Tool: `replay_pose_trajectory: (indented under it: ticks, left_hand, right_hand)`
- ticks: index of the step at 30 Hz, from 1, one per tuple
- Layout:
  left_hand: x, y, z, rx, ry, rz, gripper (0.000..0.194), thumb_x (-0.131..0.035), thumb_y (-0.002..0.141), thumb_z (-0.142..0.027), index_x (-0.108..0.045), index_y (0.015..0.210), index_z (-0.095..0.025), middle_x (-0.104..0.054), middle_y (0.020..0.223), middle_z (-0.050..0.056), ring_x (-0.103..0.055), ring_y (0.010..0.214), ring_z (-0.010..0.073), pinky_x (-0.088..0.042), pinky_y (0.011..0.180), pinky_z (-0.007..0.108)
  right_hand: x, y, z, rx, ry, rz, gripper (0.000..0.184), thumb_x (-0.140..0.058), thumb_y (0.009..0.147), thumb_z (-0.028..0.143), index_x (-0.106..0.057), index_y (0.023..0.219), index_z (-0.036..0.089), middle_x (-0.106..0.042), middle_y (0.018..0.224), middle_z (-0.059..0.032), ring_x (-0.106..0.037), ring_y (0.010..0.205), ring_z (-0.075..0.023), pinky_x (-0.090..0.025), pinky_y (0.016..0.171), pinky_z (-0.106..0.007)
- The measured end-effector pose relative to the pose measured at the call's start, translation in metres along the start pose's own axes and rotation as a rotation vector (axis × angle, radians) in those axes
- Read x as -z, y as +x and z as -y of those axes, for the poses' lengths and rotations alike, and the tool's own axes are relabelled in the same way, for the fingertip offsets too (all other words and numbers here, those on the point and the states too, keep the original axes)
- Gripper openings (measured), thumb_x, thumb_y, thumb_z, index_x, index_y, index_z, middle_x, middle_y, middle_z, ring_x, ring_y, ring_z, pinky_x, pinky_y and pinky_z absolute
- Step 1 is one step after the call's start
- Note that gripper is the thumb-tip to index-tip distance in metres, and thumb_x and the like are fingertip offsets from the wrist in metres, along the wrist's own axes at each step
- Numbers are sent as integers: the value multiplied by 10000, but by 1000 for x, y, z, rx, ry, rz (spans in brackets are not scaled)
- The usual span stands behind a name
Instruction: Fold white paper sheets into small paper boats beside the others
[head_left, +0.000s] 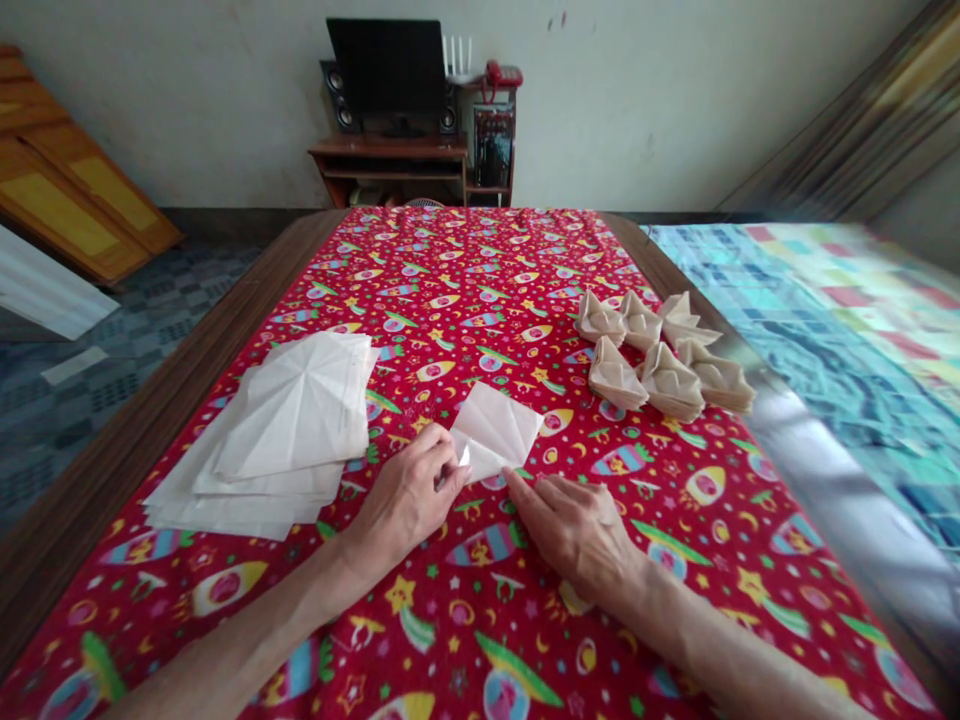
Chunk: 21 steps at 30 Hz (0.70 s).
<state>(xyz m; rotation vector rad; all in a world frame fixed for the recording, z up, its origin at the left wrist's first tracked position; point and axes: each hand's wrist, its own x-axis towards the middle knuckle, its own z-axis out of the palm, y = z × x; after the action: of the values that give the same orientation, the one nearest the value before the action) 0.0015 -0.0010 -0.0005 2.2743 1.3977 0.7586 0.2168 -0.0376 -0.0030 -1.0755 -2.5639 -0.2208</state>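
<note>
A small square of folded white paper (pixel 501 425) with crease lines lies on the red cloth in front of me. My left hand (pixel 415 480) pinches its left edge between thumb and forefinger, where a flap lifts slightly. At its lower edge is my right hand (pixel 574 525), the forefinger touching the paper and the other fingers curled together; its thumb is hidden. Left of my hands sits a stack of creased white paper sheets (pixel 300 405). To the right stand several folded paper pieces with pointed tips (pixel 671 380), in two rows.
A red patterned tablecloth (pixel 457 600) covers the table, leaving brown wooden edges (pixel 247 290) bare. Beyond the table, a monitor (pixel 388 70) and red telephone (pixel 502 76) stand on a desk (pixel 390 147). A bed with a patchwork cover (pixel 825 300) is right; a wooden cabinet (pixel 67 180) is left.
</note>
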Motion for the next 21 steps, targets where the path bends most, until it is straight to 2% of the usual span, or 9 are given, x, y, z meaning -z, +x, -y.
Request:
replay_pose_trajectory:
  ticks: [8, 21]
  left_hand:
    - [1, 0, 0, -9, -8, 14, 223, -530, 841, -170, -424, 645, -179, -457, 766, -17, -447, 591, 83, -382, 572, 222]
    - [2, 0, 1, -24, -37, 13, 233, -537, 832, -131, -405, 644, -173, -434, 753, -23, -449, 615, 79, -368, 562, 206]
  right_hand:
    - [1, 0, 0, -25, -9, 106, 387, -472, 842, 64, -503, 1227, 50, -598, 708, -22, -530, 593, -138, -339, 446, -267]
    - [-3, 0, 0, -70, 19, 73, 314, -479, 872, 107, -555, 1174, 72, -583, 676, -5, -544, 569, -128, -307, 429, -256]
